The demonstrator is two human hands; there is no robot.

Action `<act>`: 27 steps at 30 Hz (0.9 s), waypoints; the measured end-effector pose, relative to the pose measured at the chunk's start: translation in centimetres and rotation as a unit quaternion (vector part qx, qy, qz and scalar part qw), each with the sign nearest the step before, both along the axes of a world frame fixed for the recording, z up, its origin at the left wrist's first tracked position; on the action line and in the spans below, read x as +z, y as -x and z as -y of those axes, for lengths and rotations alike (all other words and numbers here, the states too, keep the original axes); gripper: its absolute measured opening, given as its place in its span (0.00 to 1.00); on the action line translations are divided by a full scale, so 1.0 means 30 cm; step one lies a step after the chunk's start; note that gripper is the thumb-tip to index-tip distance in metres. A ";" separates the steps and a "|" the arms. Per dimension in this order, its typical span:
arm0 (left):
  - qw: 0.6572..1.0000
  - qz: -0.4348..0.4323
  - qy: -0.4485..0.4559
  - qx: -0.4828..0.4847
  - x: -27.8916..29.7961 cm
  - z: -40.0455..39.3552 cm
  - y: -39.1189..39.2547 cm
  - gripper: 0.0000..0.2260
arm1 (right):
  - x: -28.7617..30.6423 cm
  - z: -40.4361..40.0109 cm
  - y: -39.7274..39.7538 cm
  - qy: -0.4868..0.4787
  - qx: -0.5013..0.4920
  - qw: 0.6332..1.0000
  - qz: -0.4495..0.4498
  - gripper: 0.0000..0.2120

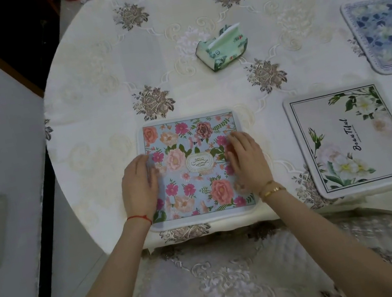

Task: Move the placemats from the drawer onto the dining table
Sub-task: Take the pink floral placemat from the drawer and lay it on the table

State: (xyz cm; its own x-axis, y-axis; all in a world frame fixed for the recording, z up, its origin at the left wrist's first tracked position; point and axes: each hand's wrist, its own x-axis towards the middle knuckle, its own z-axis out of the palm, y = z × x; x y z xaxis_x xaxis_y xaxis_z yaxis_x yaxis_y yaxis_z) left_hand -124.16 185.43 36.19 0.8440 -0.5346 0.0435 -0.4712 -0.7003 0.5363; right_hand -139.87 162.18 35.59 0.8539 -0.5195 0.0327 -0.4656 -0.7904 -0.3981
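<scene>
Flat on the near edge of the dining table (95, 61), the pink-flowered placemat (194, 169) lies under both hands, left hand (139, 184) and right hand (246, 160) pressing its sides with straight, loosely spread fingers.

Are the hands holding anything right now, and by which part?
Nothing is gripped. The left hand rests flat on the pink floral placemat's left edge, the right hand on its right side, fingers straight.

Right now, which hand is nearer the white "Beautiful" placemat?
Right. The right hand rests on the pink floral placemat, on its side facing the white placemat; the left hand presses its far edge.
</scene>
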 end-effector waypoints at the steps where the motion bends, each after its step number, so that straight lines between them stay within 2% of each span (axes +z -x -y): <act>1: 1.000 -0.001 0.004 -0.018 0.002 0.042 -0.031 0.17 | -0.005 0.011 -0.055 0.001 0.020 1.000 -0.008 0.20; 6: 0.991 -0.003 -0.017 -0.129 -0.023 0.257 -0.149 0.19 | -0.019 0.032 -0.312 0.011 0.120 0.990 -0.072 0.24; 12: 0.982 0.019 -0.083 -0.166 -0.085 0.313 -0.189 0.23 | -0.075 0.036 -0.386 0.044 0.172 0.978 -0.107 0.26; 20: 0.985 0.029 -0.127 -0.116 -0.113 0.179 -0.239 0.27 | -0.086 0.151 -0.227 0.014 0.085 0.993 -0.078 0.25; 27: 0.984 0.028 -0.124 -0.123 -0.060 0.159 -0.220 0.27 | -0.050 0.138 -0.160 0.027 -0.004 0.997 -0.078 0.27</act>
State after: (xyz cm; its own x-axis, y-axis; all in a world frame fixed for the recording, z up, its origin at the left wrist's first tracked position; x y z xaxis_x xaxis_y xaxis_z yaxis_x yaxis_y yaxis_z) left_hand -117.57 180.67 34.39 0.6870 -0.7231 -0.0713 -0.6672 -0.6667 0.3321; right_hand -135.06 158.05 34.09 0.8468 -0.5270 -0.0723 -0.5245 -0.8046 -0.2783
